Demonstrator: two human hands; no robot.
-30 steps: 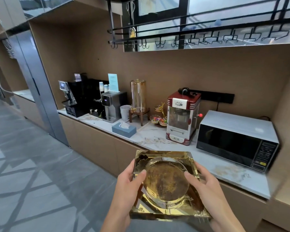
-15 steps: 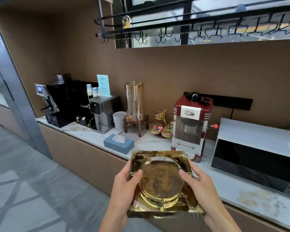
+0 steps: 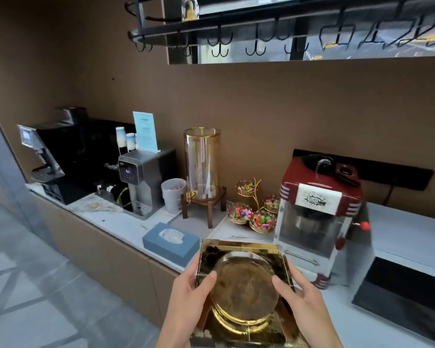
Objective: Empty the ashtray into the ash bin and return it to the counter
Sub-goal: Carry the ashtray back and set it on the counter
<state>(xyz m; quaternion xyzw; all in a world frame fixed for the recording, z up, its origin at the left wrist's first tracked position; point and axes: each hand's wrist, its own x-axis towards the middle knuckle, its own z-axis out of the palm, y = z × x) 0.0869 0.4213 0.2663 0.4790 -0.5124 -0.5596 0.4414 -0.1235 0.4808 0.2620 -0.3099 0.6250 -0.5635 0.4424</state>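
A square gold glass ashtray with a round brown-stained bowl is held level in front of me, just above the front edge of the white marble counter. My left hand grips its left side with the thumb over the rim. On the opposite side, my right hand holds it the same way. The bowl looks empty apart from stains. No ash bin is in view.
On the counter stand a blue tissue box, a red popcorn machine, a microwave, candy bowls, a glass dispenser, a white cup, a water dispenser and a black coffee machine. Hooks hang overhead.
I have come closer to the counter; the appliances loom larger and the view has shifted right. Both hands keep the same hold on the ashtray.
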